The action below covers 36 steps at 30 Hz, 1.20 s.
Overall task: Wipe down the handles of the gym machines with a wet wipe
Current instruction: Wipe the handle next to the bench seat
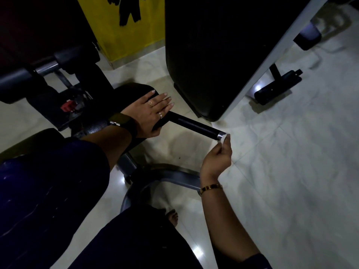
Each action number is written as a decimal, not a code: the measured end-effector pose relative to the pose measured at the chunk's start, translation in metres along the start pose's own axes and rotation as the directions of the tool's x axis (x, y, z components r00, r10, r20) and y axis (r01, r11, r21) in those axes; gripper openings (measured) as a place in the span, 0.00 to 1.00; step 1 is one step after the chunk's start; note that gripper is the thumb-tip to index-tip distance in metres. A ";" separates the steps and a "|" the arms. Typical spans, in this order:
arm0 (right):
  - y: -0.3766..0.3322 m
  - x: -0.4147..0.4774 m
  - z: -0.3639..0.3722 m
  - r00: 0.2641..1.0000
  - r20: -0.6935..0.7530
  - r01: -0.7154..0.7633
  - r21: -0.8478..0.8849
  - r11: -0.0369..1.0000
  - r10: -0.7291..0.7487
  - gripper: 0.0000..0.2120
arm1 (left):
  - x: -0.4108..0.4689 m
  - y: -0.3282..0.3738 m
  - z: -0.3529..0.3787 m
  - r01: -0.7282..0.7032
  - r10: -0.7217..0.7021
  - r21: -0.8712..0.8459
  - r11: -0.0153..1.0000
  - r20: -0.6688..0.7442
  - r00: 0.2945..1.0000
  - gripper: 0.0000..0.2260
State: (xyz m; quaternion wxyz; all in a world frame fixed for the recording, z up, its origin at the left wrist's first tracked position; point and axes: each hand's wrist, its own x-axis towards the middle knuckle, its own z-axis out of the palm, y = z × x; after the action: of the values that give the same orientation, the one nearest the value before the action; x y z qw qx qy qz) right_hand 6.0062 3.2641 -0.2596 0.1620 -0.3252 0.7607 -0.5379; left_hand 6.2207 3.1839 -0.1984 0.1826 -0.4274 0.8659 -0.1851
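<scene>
Contact is very small at this moment: the wet wipe (223,137) is a little white wad and it touches only the silver end cap (220,135) at the free end of the handle (196,124). The handle itself is the black bar that comes out from the right edge of the dark pad (134,90) and points above the pale floor (291,152).

To do this step well, I think you should open the wipe wider, so that it lies around the bar and not only against its tip. Then draw it along the whole black grip, from the cap toward the pad, and turn your wrist to reach also the underside, which cannot be seen from above. The short part of the grip beside your left hand (150,111) is easy to forget.

Your right hand (217,158) comes from below, the wrist bent upward. Its fingers (227,139) are together and pinch the wipe at their tips, with the other fingers curled in the palm. Your left hand lies flat, fingers straight and a little spread, on the right edge of the pad where the handle begins. It holds nothing and seems to steady the machine. The forearm reaches across the machine from the lower left.
</scene>
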 end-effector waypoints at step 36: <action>-0.037 0.022 0.056 0.688 0.606 0.708 -0.438 0.554 -0.400 0.04 | 0.001 0.001 0.002 0.014 -0.015 -0.041 0.999 -0.007 1.000 0.39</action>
State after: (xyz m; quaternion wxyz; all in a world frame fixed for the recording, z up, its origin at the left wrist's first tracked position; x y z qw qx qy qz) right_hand 6.0355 3.2012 -0.2436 0.0230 -0.7007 0.6906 -0.1775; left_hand 6.2205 3.1828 -0.2010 0.1693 -0.4365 0.8671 -0.1703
